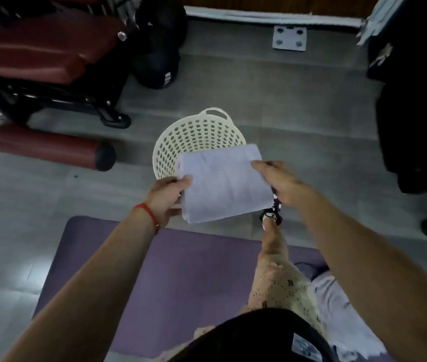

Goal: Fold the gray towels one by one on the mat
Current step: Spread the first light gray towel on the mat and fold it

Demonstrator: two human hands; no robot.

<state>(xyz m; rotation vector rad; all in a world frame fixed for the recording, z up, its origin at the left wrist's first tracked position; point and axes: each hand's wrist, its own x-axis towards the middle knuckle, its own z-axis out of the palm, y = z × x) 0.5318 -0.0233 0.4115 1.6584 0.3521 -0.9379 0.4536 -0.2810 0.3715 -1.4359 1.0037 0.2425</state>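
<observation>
The left hand (166, 198) and right hand (279, 182) pinch opposite edges of a folded gray towel (224, 184), keeping it flat above the perforated basket (178, 142), likely for dropping in. Unfolded towels (337, 304) wait on the purple mat (181, 270).

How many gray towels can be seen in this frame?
2. One folded towel is held by the left hand and right hand in front of the basket. Another towel lies on the mat at lower right, partly hidden by the right arm.

Basket (170, 150) near rim hidden behind folded towel (224, 184); second towel (337, 304) partly behind forearm.
</observation>
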